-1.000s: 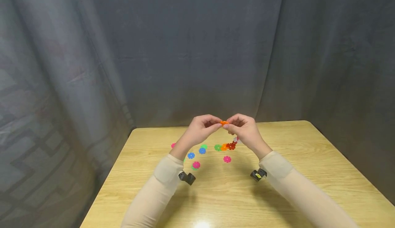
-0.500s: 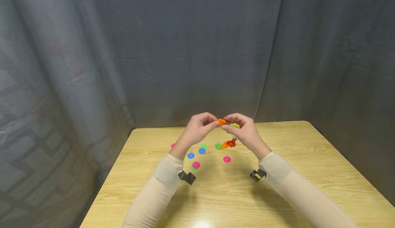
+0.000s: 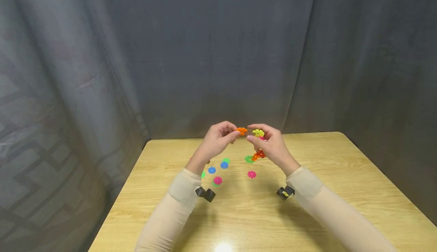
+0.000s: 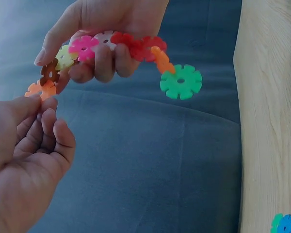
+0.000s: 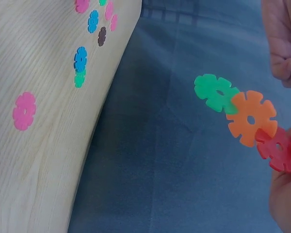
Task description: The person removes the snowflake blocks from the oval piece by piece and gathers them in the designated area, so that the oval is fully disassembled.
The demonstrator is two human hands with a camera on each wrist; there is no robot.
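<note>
My right hand (image 3: 253, 136) grips a chain of flower-shaped plastic discs (image 4: 116, 41): brown, yellow, pink, white and red ones run along its fingers. The chain's tail of red, orange and a green disc (image 4: 181, 81) hangs free below, above the table. My left hand (image 3: 235, 133) pinches a single orange disc (image 3: 242, 131) and holds it against the brown end disc (image 4: 50, 73). In the right wrist view the tail shows as green (image 5: 216, 92), orange (image 5: 250, 118) and red (image 5: 277, 148).
Loose discs lie on the wooden table (image 3: 307, 206) under the hands: two blue (image 3: 212, 170), two pink (image 3: 251, 174), green (image 3: 226, 160) and a brown one (image 5: 102, 36). A grey curtain (image 3: 218, 55) hangs behind. The table's left edge is close.
Both hands have risen slightly and the chain's tail hangs higher. The right hand has turned, so the yellow disc now shows beside the orange one.
</note>
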